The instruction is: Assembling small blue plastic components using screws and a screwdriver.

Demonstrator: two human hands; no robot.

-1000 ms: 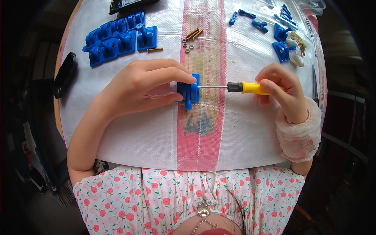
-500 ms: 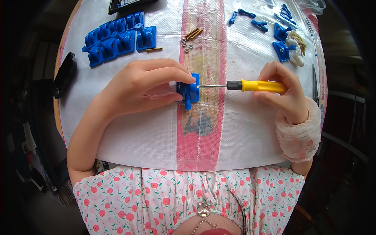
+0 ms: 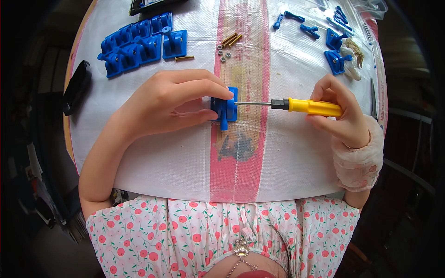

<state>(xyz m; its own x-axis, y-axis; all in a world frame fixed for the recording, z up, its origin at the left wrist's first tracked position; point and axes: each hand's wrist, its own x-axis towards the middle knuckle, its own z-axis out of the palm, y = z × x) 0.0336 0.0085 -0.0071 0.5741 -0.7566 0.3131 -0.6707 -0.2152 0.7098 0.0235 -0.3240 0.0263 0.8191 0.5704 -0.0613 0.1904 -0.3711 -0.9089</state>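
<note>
My left hand [image 3: 185,95] grips a blue plastic bracket [image 3: 224,111] between thumb and fingers, over the pink stripe of the table cover. A short lever on the bracket points toward me. From the right, my right hand [image 3: 340,111] holds a screwdriver [image 3: 315,107] by its yellow handle, with the shaft level. The screwdriver's tip meets the bracket's right side, where the screw itself is too small to make out. Beyond the bracket lie several brass-coloured bolts [image 3: 232,40] and several small nuts [image 3: 223,59].
Several assembled blue brackets [image 3: 139,48] stand in rows at the far left, with one loose bolt [image 3: 184,58] beside them. A black case [image 3: 76,88] sits at the left edge. Blue levers [image 3: 309,31], two brackets [image 3: 334,61], a white glove [image 3: 351,58] and scissors [image 3: 373,99] lie at right.
The fingers of my right hand have shifted on the yellow handle, and the handle looks turned a little. The whole table scene sits slightly further right in the picture. My left hand keeps its grip.
</note>
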